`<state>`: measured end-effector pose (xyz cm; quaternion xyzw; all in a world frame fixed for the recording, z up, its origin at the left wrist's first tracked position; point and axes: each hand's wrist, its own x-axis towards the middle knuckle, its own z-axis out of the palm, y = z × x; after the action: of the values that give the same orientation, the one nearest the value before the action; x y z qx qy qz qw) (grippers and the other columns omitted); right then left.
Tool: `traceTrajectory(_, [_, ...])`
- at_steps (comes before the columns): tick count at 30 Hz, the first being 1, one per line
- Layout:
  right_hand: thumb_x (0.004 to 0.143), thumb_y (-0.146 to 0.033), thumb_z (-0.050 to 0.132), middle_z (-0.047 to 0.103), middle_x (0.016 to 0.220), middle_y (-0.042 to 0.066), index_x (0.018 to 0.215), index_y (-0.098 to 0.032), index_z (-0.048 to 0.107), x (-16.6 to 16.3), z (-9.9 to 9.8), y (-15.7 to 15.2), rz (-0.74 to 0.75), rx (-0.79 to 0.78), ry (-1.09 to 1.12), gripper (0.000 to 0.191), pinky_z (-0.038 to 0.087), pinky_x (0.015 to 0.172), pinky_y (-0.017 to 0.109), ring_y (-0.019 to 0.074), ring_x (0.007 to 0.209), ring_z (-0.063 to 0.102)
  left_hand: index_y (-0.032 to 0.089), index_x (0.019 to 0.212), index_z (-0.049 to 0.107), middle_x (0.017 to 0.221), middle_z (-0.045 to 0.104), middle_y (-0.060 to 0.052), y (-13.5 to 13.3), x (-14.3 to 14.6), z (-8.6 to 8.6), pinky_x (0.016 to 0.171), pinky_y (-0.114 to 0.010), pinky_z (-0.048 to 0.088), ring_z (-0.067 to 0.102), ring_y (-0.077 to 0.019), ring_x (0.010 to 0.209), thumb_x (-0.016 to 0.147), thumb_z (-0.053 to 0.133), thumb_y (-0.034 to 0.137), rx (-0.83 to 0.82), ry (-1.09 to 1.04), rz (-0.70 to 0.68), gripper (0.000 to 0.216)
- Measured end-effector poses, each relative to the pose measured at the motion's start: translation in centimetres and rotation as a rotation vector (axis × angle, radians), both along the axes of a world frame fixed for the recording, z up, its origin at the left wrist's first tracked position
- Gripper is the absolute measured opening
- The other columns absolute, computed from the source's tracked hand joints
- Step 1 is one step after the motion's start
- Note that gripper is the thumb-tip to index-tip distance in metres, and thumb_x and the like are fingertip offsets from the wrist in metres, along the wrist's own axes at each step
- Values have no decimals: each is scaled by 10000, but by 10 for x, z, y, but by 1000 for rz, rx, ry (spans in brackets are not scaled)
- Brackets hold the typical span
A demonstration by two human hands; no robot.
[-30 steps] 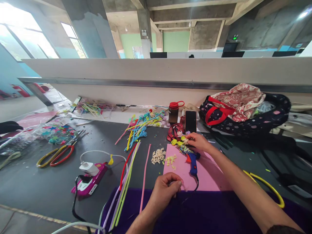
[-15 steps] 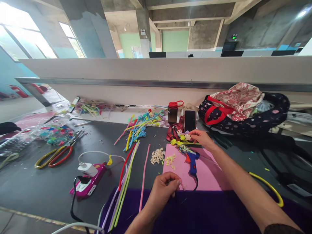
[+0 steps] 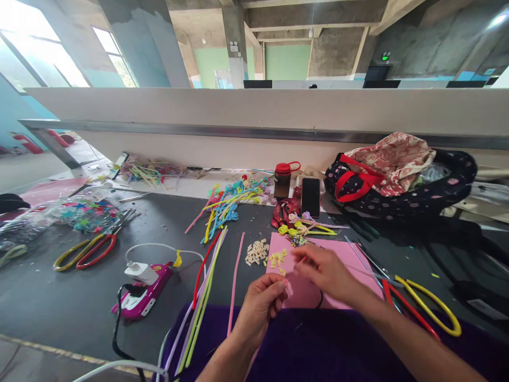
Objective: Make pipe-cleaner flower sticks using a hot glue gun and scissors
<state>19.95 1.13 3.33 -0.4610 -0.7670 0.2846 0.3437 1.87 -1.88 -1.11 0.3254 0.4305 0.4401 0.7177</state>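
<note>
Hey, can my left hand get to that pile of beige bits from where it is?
Probably yes: the beige bits lie just beyond the left hand, with nothing seen blocking the way, though its fingers are pinching a small pink piece.

The pink sheet (image 3: 304, 295) looks papery, matt; left of it, a fuzzy pink stem (image 3: 237, 276); behind it, a glossy-screened phone (image 3: 310, 197); in front of it, matt purple cloth (image 3: 318, 345).

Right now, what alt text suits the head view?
The left hand pinches a small pink piece over a pink sheet, the right hand close by. Colourful fuzzy stems, pale bits and scissors lie on the dark table.
</note>
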Motion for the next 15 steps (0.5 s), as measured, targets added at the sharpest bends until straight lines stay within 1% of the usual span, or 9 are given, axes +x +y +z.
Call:
traceTrajectory(1, [787,-235,595,628,925,16,1082,-228,566,-10,1,-14,69,-43,11,296,439,609,230,138,715,583,135,703,609,531,532,34,0,1,0,360,-141,196,351,-12,380,678,688,298,15,-4,5,183])
traceTrajectory(2, [743,-241,653,624,942,18,1071,-225,567,-18,0,-24,84,-36,15,338,443,626,235,146,740,583,134,706,612,541,533,34,-1,1,0,370,-139,211,352,-11,391,682,690,303,33,-1,14,188])
traceTrajectory(3, [728,-221,671,619,956,27,1048,-218,578,-25,-1,-32,67,-11,14,333,443,655,243,156,780,581,133,709,616,542,529,35,-2,1,0,377,-137,222,353,-11,399,685,691,307,52,9,23,192])
traceTrajectory(4, [749,-192,648,622,932,27,1020,-214,592,-30,-2,-36,45,16,14,278,438,666,248,157,786,578,133,710,620,534,521,38,-2,1,0,380,-136,227,355,-12,403,687,691,310,67,26,33,193])
traceTrajectory(6, [791,-163,601,634,862,19,957,-208,619,-35,-6,-36,14,44,41,173,429,672,249,151,769,577,135,710,624,508,501,45,-3,1,0,377,-134,227,357,-15,402,693,688,312,90,59,62,189])
traceTrajectory(8, [816,-149,572,645,811,9,929,-207,636,-35,-9,-31,11,34,88,142,424,663,241,137,733,580,140,719,627,513,507,45,-3,1,0,371,-132,228,370,-18,403,698,685,311,103,66,88,182])
traceTrajectory(10, [815,-143,574,652,791,3,909,-203,649,-32,-11,-27,9,8,134,135,422,649,232,128,710,579,141,731,629,563,547,31,-2,1,0,367,-132,235,394,-19,413,698,685,307,111,58,94,178])
traceTrajectory(12, [812,-148,573,648,770,1,884,-196,658,-29,-12,-25,-2,-39,172,121,423,628,225,123,687,571,136,738,639,601,579,13,-2,1,1,363,-134,239,414,-21,420,701,683,302,118,66,76,176])
traceTrajectory(15, [822,-183,556,631,724,-4,869,-187,658,-26,-16,-25,-5,-149,244,112,427,574,214,115,631,556,123,765,665,625,606,-9,-2,2,2,359,-139,250,428,-27,423,718,663,302,128,61,40,185])
